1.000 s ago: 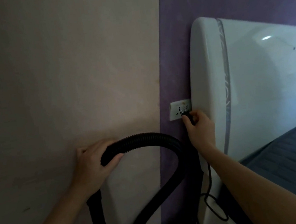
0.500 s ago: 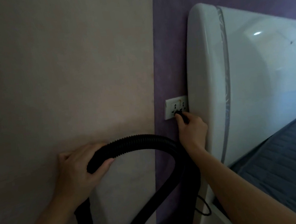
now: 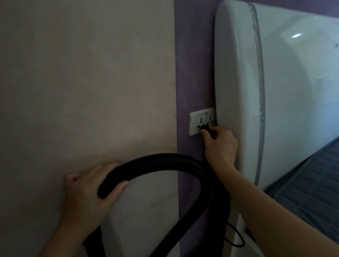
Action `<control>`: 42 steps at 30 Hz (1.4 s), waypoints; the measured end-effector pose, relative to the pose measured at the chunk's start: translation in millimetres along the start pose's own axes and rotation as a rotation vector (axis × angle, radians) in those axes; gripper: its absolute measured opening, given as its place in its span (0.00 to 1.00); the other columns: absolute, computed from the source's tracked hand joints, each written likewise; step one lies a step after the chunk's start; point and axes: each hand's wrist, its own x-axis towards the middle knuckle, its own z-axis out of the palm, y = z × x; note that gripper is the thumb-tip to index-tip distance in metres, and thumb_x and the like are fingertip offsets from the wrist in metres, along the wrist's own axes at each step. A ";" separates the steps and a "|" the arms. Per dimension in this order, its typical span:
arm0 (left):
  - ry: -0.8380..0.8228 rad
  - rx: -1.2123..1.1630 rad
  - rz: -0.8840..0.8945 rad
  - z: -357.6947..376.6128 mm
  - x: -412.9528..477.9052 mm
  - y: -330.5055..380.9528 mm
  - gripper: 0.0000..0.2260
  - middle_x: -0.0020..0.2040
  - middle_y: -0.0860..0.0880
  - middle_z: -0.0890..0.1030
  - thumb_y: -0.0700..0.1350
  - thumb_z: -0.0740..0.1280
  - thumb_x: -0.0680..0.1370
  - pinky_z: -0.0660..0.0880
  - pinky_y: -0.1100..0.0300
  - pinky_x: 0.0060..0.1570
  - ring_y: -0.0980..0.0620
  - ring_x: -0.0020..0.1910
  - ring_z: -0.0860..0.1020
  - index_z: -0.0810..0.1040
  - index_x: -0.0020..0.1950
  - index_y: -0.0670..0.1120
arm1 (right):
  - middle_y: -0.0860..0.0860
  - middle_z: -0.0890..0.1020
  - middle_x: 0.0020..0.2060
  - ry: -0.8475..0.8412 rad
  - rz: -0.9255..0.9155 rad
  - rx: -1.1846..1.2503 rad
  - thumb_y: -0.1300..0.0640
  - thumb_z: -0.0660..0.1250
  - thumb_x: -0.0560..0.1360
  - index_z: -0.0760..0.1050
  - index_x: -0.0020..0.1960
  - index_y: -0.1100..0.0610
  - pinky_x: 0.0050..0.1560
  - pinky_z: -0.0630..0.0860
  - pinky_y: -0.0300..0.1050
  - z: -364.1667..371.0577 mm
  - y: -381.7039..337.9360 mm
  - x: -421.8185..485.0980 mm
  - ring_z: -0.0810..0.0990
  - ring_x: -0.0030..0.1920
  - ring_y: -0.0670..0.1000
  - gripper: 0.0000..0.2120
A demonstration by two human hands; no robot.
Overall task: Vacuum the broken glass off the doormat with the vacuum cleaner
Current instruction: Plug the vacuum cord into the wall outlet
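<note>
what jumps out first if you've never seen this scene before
The right hand holds a black plug at the white wall socket, just left of a glossy white headboard. Lower left, the left hand grips a black ribbed vacuum hose that arches to the right.

A: Views we've got?
B: One, head-worn, wide. We face the wall (image 3: pixel 71 80) close, angled slightly down; socket (image 3: pixel 202 121) mid-frame, left hand (image 3: pixel 87 192) and right hand (image 3: pixel 220 146) low, headboard (image 3: pixel 291 98) and bed (image 3: pixel 329 187) right.
</note>
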 end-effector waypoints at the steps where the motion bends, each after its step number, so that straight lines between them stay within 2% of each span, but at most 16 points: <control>1: -0.006 -0.001 0.002 0.2 0.4 0.5 0.24 0.49 0.58 0.83 0.66 0.59 0.80 0.74 0.41 0.41 0.59 0.48 0.79 0.84 0.55 0.48 | 0.57 0.85 0.56 0.008 0.007 0.010 0.53 0.68 0.81 0.81 0.63 0.61 0.50 0.68 0.36 0.5 0.0 -1.1 0.82 0.57 0.55 0.16; 5: -0.036 0.003 -0.006 -1.3 -0.5 -1.4 0.23 0.49 0.59 0.83 0.66 0.59 0.80 0.74 0.42 0.42 0.59 0.48 0.80 0.83 0.55 0.50 | 0.55 0.83 0.54 0.012 0.018 0.061 0.55 0.68 0.81 0.78 0.62 0.59 0.47 0.67 0.34 2.4 4.9 -4.4 0.80 0.52 0.51 0.12; 9: -0.010 0.029 -0.003 -2.2 -0.2 -0.1 0.25 0.49 0.58 0.84 0.66 0.58 0.80 0.72 0.44 0.43 0.60 0.49 0.79 0.84 0.55 0.49 | 0.51 0.83 0.48 0.010 0.016 0.118 0.53 0.70 0.79 0.80 0.58 0.56 0.49 0.80 0.48 5.2 9.4 0.2 0.84 0.47 0.58 0.10; 12: -0.006 0.025 -0.007 -1.5 -0.5 2.3 0.25 0.49 0.58 0.83 0.66 0.57 0.80 0.71 0.43 0.42 0.60 0.49 0.79 0.84 0.54 0.49 | 0.53 0.84 0.52 0.018 0.006 0.114 0.54 0.69 0.80 0.81 0.61 0.58 0.48 0.71 0.35 3.3 8.2 -1.6 0.80 0.51 0.49 0.12; 17: -0.020 0.031 -0.043 -1.4 -0.7 4.0 0.26 0.50 0.59 0.83 0.68 0.56 0.80 0.71 0.43 0.44 0.60 0.49 0.78 0.84 0.55 0.50 | 0.54 0.85 0.56 0.052 0.026 0.209 0.56 0.70 0.79 0.81 0.63 0.60 0.50 0.69 0.32 7.4 7.5 -0.9 0.80 0.55 0.47 0.14; 21: -0.021 0.024 -0.020 -1.1 0.5 4.7 0.25 0.50 0.58 0.84 0.67 0.57 0.80 0.72 0.41 0.43 0.60 0.50 0.79 0.84 0.55 0.49 | 0.55 0.84 0.55 0.078 0.030 0.230 0.56 0.71 0.79 0.81 0.61 0.62 0.49 0.69 0.31 11.1 7.1 4.2 0.78 0.53 0.45 0.14; 25: -0.007 0.063 -0.021 0.7 -1.3 4.9 0.27 0.49 0.56 0.84 0.67 0.56 0.80 0.67 0.47 0.46 0.59 0.51 0.78 0.84 0.55 0.48 | 0.55 0.84 0.52 0.077 0.020 0.240 0.58 0.72 0.78 0.81 0.60 0.63 0.49 0.72 0.35 18.1 7.7 10.5 0.80 0.52 0.48 0.13; 29: 0.008 0.077 -0.007 4.5 1.3 2.0 0.27 0.48 0.55 0.84 0.67 0.56 0.81 0.67 0.46 0.45 0.57 0.50 0.78 0.85 0.54 0.47 | 0.55 0.84 0.50 0.088 -0.005 0.264 0.60 0.71 0.79 0.81 0.58 0.64 0.52 0.76 0.36 24.5 6.6 13.6 0.80 0.51 0.49 0.11; 32: 0.006 0.088 -0.003 7.5 0.4 0.1 0.27 0.48 0.54 0.85 0.66 0.57 0.81 0.69 0.44 0.43 0.57 0.49 0.79 0.85 0.55 0.47 | 0.53 0.83 0.50 0.069 -0.025 0.236 0.59 0.70 0.79 0.80 0.59 0.64 0.48 0.71 0.30 23.6 8.1 11.5 0.79 0.50 0.49 0.11; 35: -0.008 0.052 -0.015 6.8 -2.7 -0.7 0.26 0.49 0.54 0.85 0.66 0.58 0.80 0.72 0.40 0.41 0.57 0.49 0.80 0.84 0.55 0.47 | 0.51 0.82 0.49 0.078 -0.032 0.192 0.58 0.70 0.80 0.80 0.59 0.62 0.45 0.68 0.28 21.3 11.2 11.1 0.79 0.49 0.48 0.11; 39: -0.019 0.092 0.000 5.5 -1.0 -1.4 0.26 0.49 0.55 0.85 0.67 0.56 0.81 0.69 0.45 0.44 0.58 0.50 0.79 0.85 0.55 0.48 | 0.50 0.81 0.47 0.095 -0.026 0.201 0.58 0.70 0.80 0.80 0.58 0.63 0.44 0.70 0.32 26.1 11.1 13.0 0.79 0.48 0.48 0.10; 42: -0.014 0.109 0.012 5.8 -0.5 -1.4 0.27 0.48 0.54 0.85 0.66 0.56 0.81 0.69 0.45 0.43 0.57 0.49 0.78 0.85 0.55 0.48 | 0.51 0.82 0.47 0.084 -0.024 0.182 0.57 0.70 0.80 0.80 0.58 0.62 0.45 0.72 0.36 28.3 9.8 12.4 0.78 0.47 0.48 0.10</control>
